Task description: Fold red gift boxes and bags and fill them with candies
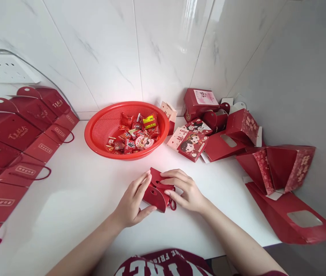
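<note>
A small dark red paper gift box (154, 198) stands on the white table in front of me, its top flaps with small holes partly folded over. My left hand (130, 202) grips its left side, fingers along the far edge and thumb at the near side. From the right, my right hand (186, 191) holds it, fingertips resting on a flap. A red cord (173, 205) loops out beside the box under my right hand. Beyond it is a red plastic basket (94, 132) containing several wrapped candies (132, 142).
Rows of red boxes (22, 132) with cord handles line the left side. On the right lie printed cartons (190, 143) and unfolded or open red boxes (290, 212), some overhanging the table's edge. A power strip (6, 68) is at the tiled wall.
</note>
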The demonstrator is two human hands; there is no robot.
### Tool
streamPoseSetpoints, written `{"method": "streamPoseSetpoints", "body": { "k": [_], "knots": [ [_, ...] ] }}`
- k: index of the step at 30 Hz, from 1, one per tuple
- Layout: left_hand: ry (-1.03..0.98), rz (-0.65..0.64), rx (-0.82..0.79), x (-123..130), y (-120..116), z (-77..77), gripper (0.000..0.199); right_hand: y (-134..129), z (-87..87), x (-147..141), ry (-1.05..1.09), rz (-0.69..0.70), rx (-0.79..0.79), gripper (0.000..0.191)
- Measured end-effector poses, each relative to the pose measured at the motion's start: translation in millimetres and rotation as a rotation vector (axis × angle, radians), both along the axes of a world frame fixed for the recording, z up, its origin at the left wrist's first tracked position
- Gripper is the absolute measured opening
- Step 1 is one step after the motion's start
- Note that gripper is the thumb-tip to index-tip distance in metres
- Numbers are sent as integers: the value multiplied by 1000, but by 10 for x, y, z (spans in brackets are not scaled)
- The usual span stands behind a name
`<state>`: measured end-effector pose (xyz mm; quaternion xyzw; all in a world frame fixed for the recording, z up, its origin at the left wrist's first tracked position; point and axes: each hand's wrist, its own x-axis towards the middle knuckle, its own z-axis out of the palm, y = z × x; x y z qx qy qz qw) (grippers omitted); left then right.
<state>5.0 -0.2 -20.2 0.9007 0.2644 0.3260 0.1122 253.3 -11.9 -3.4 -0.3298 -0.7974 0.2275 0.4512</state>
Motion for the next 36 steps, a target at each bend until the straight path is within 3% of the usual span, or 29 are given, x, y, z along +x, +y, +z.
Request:
{"method": "streamPoseSetpoints", "body": {
  "k": [8,15,22,25,30,32,36],
  "knots": [
    [11,83,65,23,19,70,48,16,-30,25,-5,-36,-54,26],
    [-50,40,-22,39,45,105,44,20,-29,49,-10,-30,-156,21],
    [-50,50,-56,41,16,115,47,21,13,53,-129,-50,-41,24],
    [-28,122,-30,59,-11,123,54,4,29,28,-169,-130,-41,31],
    [-60,233,59,100,-68,187,65,-41,13,-28,-54,-434,-204,31],
    [-93,231,20,112,-84,218,66,-55,5,-47,26,-453,-301,26],
    [-178,239,-64,120,-112,248,62,-74,13,-84,171,-362,-515,29]
  ]
}}
